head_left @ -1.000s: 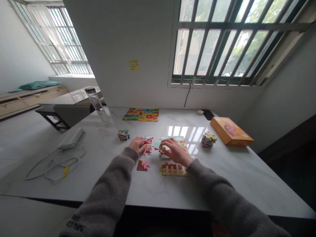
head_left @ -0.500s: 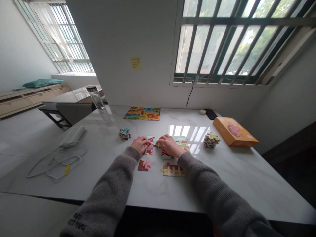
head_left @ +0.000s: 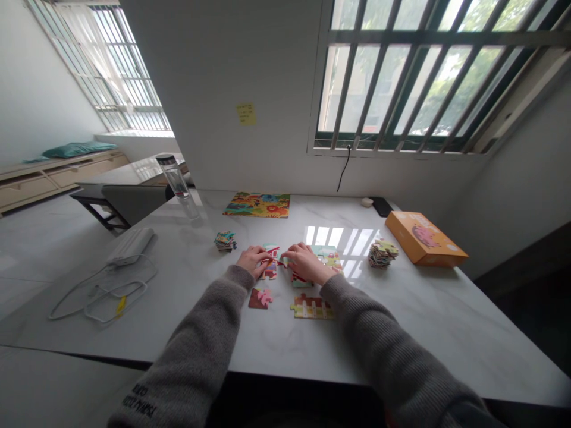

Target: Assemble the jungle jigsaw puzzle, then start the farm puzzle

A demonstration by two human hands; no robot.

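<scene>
My left hand (head_left: 252,260) rests with curled fingers on a small joined cluster of puzzle pieces (head_left: 269,270) on the white marble table (head_left: 437,321). My right hand (head_left: 306,262) lies close beside it, fingers bent down over a larger joined section (head_left: 329,257), its fingertips meeting the left cluster. Below the hands lie a red and pink piece (head_left: 259,298) and a joined strip with a fence pattern (head_left: 311,307). Whether either hand pinches a piece is hidden by the fingers.
Stacks of loose pieces stand at the left (head_left: 225,241) and right (head_left: 379,252). A finished colourful puzzle (head_left: 257,204) lies farther back, an orange box (head_left: 424,237) at the right. A water bottle (head_left: 178,185), a white adapter with cable (head_left: 130,246) and a dark phone (head_left: 382,206) are also there.
My right hand has slid left from the larger section toward the left cluster, uncovering the fence strip. Over the last half second both hands stay almost still.
</scene>
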